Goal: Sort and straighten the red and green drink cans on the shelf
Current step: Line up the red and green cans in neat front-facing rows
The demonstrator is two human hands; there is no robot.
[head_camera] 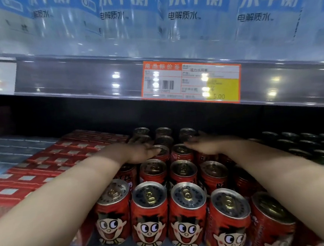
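Note:
Red drink cans (188, 216) with a cartoon face stand upright in several rows on the lower shelf. Dark green cans (310, 146) fill the rows to the right, deep in shadow. My left hand (140, 151) reaches into the back rows, palm down, fingers resting on the tops of red cans. My right hand (203, 144) lies the same way on the red cans beside it, fingers stretched flat. Neither hand grips a can. My forearms hide parts of the outer red rows.
Red drink cartons (50, 166) are stacked flat to the left of the cans, with grey packs beyond them. The upper shelf edge (96, 83) with an orange price tag (191, 81) hangs low over the cans. Wrapped water packs (196, 9) stand above.

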